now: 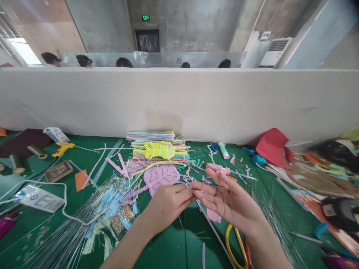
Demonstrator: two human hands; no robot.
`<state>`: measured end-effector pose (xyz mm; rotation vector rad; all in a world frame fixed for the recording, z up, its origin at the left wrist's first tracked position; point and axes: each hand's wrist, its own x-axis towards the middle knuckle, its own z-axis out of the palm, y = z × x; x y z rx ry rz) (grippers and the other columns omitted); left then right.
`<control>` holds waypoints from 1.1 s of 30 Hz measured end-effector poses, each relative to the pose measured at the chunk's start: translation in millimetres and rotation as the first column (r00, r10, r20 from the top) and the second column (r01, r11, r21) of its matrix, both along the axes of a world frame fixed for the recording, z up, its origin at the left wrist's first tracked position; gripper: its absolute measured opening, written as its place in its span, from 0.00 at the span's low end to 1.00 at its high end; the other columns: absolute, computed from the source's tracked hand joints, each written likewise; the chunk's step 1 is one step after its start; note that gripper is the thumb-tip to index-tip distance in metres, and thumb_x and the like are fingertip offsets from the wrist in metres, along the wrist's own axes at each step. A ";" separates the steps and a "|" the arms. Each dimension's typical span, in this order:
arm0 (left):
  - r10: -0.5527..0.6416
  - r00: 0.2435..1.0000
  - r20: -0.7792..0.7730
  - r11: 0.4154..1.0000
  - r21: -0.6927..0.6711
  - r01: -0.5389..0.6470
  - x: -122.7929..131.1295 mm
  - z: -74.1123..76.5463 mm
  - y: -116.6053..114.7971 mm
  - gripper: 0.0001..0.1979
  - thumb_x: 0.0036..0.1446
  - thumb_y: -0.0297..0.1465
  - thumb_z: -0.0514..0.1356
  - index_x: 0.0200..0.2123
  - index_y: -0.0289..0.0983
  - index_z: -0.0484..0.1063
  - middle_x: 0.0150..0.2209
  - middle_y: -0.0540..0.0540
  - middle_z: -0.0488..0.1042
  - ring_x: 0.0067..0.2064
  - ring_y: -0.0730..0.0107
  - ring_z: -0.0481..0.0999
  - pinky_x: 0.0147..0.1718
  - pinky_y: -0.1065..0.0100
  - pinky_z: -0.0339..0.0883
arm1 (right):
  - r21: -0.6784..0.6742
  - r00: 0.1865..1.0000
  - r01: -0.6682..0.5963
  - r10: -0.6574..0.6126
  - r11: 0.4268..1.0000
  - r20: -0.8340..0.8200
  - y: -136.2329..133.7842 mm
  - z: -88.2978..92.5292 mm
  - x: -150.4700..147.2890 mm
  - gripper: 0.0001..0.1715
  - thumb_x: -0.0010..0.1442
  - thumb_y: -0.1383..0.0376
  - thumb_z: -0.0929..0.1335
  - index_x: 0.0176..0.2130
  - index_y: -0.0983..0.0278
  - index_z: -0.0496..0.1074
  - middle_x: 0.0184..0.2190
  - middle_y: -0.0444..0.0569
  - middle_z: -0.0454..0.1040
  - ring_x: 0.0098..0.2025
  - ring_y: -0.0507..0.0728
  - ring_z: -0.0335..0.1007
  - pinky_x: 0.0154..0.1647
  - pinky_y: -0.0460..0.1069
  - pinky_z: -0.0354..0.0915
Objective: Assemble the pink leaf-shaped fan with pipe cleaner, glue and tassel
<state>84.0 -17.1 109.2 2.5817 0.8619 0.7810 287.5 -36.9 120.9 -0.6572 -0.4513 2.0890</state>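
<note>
My left hand (pixel 171 201) is closed in a pinch, its fingertips meeting those of my right hand. A long lilac pipe cleaner (pixel 214 231) runs from the pinched fingertips down toward the front edge; its upper end is hidden. My right hand (pixel 224 200) is turned palm up with fingers stretched and apart. Just beyond my left hand lies a lilac leaf shape (pixel 162 176) with raised veins and a stem. Short lilac pieces (pixel 206 180) are scattered past the fingertips. Yellow-handled scissors (pixel 234 246) lie partly under my right wrist.
Bundled pipe cleaners (pixel 153 135) and a yellow fuzzy leaf piece (pixel 158 150) lie by the white partition (pixel 179 104). A yellow glue gun (pixel 63 148), thin wires (pixel 64 228) and a white cable (pixel 65 201) are left. Red sheet material (pixel 272 147) is right; people sit beyond.
</note>
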 end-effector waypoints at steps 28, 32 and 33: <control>0.058 0.988 0.146 0.810 -0.585 0.039 3.2 7.7 0.7 0.19 0.65 0.39 0.52 0.27 0.35 0.72 0.14 0.56 0.60 0.17 0.79 0.62 0.21 0.76 0.56 | 0.235 0.902 0.219 -0.289 0.947 0.321 0.0 -15.6 -24.9 0.13 0.51 0.59 0.76 0.31 0.65 0.75 0.26 0.43 0.75 0.15 0.40 0.55 0.15 0.38 0.51; 0.007 0.994 0.111 0.874 -0.483 0.048 1.7 9.2 2.1 0.18 0.66 0.36 0.52 0.28 0.35 0.73 0.15 0.55 0.60 0.19 0.78 0.61 0.21 0.76 0.55 | 0.232 0.900 0.233 -0.300 0.945 0.318 0.0 -15.6 -25.5 0.13 0.50 0.59 0.76 0.31 0.65 0.75 0.25 0.42 0.74 0.18 0.42 0.58 0.18 0.38 0.55; 0.000 0.995 0.098 0.885 -0.463 0.046 1.2 9.1 2.3 0.18 0.66 0.36 0.51 0.28 0.35 0.74 0.16 0.55 0.62 0.20 0.78 0.62 0.22 0.76 0.55 | 0.229 0.900 0.236 -0.301 0.944 0.314 0.0 -15.7 -25.8 0.13 0.50 0.59 0.76 0.31 0.65 0.75 0.25 0.42 0.74 0.18 0.42 0.58 0.18 0.38 0.56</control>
